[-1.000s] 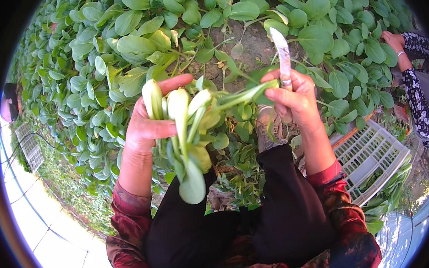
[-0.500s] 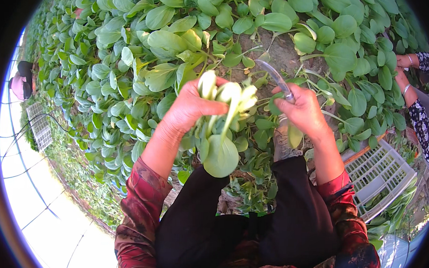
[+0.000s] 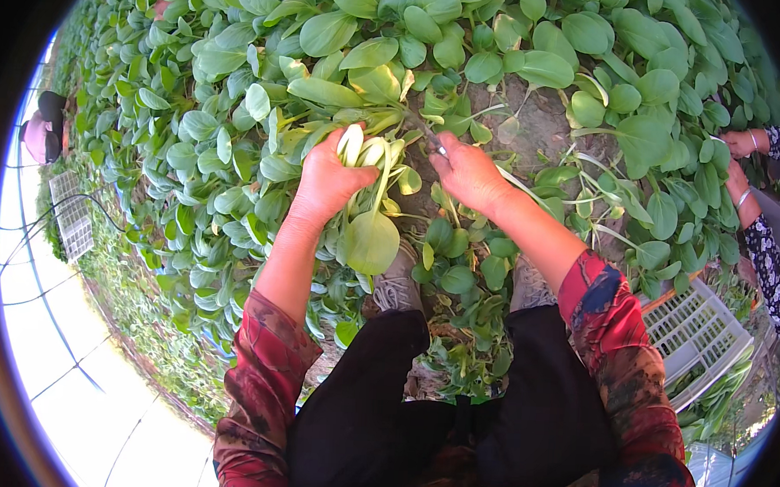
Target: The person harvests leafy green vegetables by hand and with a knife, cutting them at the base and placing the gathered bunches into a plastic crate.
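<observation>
My left hand (image 3: 330, 178) is closed round a bunch of bok choy (image 3: 375, 154), its pale cut stem ends pointing up and one broad leaf (image 3: 372, 242) hanging below. To its right, my right hand (image 3: 470, 171) grips a small curved knife (image 3: 433, 141). The blade reaches forward and left, low among the growing bok choy (image 3: 388, 85) at the bare soil's edge. Leaves partly hide its tip, so I cannot tell whether it touches a stem.
Dense leafy plants (image 3: 212, 131) spread ahead and left. Bare soil (image 3: 530, 119) shows ahead, with loose leaves around it. A pale plastic crate (image 3: 698, 331) stands at right, near another person's hands (image 3: 740, 163). A second crate (image 3: 72, 216) lies far left, by a person in a pink cap (image 3: 39, 141).
My right hand has moved left and forward with the knife, from beside the bunch down into the plants. My left hand has shifted slightly left, still holding the bok choy.
</observation>
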Motion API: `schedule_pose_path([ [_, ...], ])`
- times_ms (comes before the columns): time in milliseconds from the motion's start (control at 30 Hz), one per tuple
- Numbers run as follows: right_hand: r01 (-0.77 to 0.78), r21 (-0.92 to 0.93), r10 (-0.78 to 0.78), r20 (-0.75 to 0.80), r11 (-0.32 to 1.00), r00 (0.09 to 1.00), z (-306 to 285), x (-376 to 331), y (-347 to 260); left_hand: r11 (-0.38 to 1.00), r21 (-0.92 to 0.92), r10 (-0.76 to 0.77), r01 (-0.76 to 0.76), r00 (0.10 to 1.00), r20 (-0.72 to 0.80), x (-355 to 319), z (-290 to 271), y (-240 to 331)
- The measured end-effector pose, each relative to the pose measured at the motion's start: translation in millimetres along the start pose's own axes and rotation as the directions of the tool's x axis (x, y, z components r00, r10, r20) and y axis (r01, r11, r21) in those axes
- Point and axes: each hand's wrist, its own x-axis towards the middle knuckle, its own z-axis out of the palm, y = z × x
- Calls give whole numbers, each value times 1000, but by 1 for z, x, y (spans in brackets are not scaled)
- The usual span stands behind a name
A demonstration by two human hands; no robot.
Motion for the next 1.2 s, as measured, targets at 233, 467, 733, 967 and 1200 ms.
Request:
schedule_pose_path([
  [233, -32, -61, 29, -60, 998, 998, 13, 24, 8, 997, -30, 70, -71, 997, -28, 0, -2, -1],
  [467, -300, 160, 260, 233, 940, 937, -10, 25, -23, 1000, 16, -16, 16, 1000, -12, -2, -2, -17],
  [733, -180, 23, 170, 223, 983, 960, 4, 48, -9, 967, -223, -129, 121, 991, -20, -4, -4, -6],
  [967, -120, -38, 122, 87, 992, 989, 36, 0, 11, 900, -403, -168, 164, 985, 24, -17, -7, -11],
  [1200, -112, 947, 140, 72, 300, 988, -9, -49, -15, 781, -598, -28, 180, 966, 255, -58, -6, 11],
])
